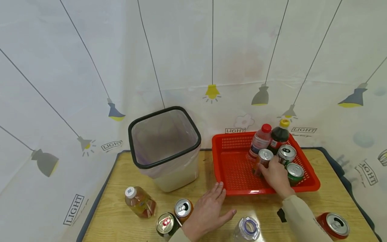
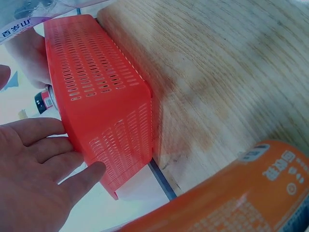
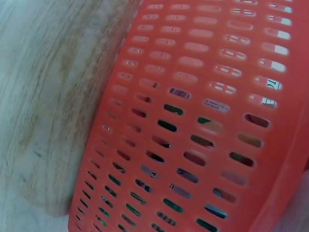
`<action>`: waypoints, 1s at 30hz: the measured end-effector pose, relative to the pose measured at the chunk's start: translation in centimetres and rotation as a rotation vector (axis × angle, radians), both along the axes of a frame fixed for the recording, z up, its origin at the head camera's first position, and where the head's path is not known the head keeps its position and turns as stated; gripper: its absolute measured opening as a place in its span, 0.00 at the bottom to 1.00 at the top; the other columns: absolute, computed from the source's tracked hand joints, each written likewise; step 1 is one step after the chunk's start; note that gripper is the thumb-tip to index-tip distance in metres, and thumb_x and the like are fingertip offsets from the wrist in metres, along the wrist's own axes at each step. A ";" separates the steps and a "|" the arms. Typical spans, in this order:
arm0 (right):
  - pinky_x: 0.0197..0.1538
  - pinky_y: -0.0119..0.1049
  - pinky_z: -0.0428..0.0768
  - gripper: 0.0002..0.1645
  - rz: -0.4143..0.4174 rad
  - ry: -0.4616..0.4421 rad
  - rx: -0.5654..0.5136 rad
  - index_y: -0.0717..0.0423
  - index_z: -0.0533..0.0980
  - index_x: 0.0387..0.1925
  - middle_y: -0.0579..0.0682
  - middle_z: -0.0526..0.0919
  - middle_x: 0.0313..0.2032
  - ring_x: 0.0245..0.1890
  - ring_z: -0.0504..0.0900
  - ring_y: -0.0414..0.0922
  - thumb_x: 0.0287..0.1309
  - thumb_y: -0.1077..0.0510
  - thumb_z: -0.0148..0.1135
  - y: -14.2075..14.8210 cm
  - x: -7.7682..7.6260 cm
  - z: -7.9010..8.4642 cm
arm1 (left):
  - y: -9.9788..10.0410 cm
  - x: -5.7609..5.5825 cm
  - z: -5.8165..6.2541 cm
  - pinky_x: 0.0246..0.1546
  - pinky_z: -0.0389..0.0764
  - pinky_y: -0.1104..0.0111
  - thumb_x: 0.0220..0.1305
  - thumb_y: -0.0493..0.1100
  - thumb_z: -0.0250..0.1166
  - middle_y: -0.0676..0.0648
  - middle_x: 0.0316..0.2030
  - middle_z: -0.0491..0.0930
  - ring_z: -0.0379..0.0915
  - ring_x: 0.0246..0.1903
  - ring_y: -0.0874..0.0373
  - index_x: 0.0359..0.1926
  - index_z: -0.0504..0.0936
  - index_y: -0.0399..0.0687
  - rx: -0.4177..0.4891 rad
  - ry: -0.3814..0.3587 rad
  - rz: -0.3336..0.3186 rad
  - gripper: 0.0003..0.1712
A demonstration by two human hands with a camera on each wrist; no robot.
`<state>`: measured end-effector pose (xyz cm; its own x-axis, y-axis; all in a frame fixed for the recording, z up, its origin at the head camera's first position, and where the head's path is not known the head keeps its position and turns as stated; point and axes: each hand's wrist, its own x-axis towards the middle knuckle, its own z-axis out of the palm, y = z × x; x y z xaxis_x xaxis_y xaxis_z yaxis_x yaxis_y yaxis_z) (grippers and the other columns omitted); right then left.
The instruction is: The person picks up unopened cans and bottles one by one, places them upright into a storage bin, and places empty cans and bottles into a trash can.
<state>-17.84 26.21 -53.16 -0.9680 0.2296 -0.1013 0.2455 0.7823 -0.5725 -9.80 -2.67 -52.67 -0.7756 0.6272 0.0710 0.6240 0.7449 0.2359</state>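
Inside the red plastic basket (image 1: 232,171), my right hand (image 1: 276,176) grips a drink can (image 1: 265,155) with a silver top and reddish-brown side. Close around that hand stand a green can (image 1: 294,170), another silver-topped can (image 1: 286,153), a clear bottle with a red cap (image 1: 260,139) and a dark cola bottle with a yellow cap (image 1: 280,134). My left hand (image 1: 208,210) lies with fingers spread, its fingertips at the basket's front left rim, as the left wrist view also shows. In the right wrist view the basket wall hides the right hand.
A bin (image 1: 178,171) with a black rim and a bag liner stands left of the basket. Near the left arm are an amber bottle (image 1: 140,203), an orange can (image 1: 183,207) and a dark can (image 1: 166,224). A clear bottle (image 1: 246,230) and a red can (image 1: 334,225) stand in front.
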 end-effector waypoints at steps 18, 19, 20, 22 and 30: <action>0.55 0.68 0.78 0.46 0.043 0.068 0.023 0.83 0.56 0.67 0.84 0.73 0.57 0.54 0.78 0.75 0.70 0.49 0.63 -0.3 2.2 1.2 | 0.1 0.0 -0.1 0.67 0.73 0.55 0.75 0.71 0.49 0.41 0.75 0.64 0.61 0.75 0.47 0.70 0.76 0.40 0.018 -0.023 0.012 0.44; 0.55 0.68 0.78 0.46 0.050 0.087 0.034 0.82 0.57 0.68 0.83 0.73 0.57 0.55 0.79 0.74 0.70 0.49 0.63 -0.4 2.7 1.5 | 0.1 0.1 -0.1 0.66 0.74 0.55 0.75 0.71 0.50 0.40 0.75 0.65 0.61 0.74 0.47 0.70 0.76 0.40 0.023 -0.019 0.012 0.43; 0.55 0.68 0.78 0.45 0.056 0.105 0.044 0.81 0.58 0.68 0.82 0.73 0.58 0.55 0.78 0.73 0.70 0.49 0.64 -0.4 3.1 1.8 | 0.0 0.1 -0.1 0.66 0.74 0.55 0.75 0.71 0.50 0.40 0.75 0.65 0.61 0.74 0.47 0.70 0.76 0.40 0.025 -0.014 0.013 0.43; 0.54 0.68 0.78 0.43 0.076 0.142 0.072 0.80 0.61 0.68 0.80 0.75 0.58 0.55 0.79 0.72 0.70 0.49 0.64 -0.4 3.9 2.3 | 0.0 0.1 -0.2 0.65 0.75 0.55 0.75 0.70 0.52 0.40 0.75 0.65 0.62 0.74 0.47 0.69 0.77 0.40 0.030 0.006 0.012 0.43; 0.57 0.67 0.76 0.34 0.159 0.249 0.153 0.71 0.71 0.65 0.72 0.78 0.59 0.58 0.78 0.69 0.71 0.49 0.64 0.4 6.7 2.7 | 0.0 0.1 -0.3 0.64 0.76 0.56 0.75 0.70 0.51 0.40 0.74 0.67 0.64 0.73 0.47 0.68 0.78 0.40 0.025 0.070 0.004 0.42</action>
<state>-11.11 26.56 -50.49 -0.9836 0.0680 0.1672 -0.0194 0.8810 -0.4727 -9.66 -2.71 -52.94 -0.7708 0.6213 0.1410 0.6366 0.7419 0.2105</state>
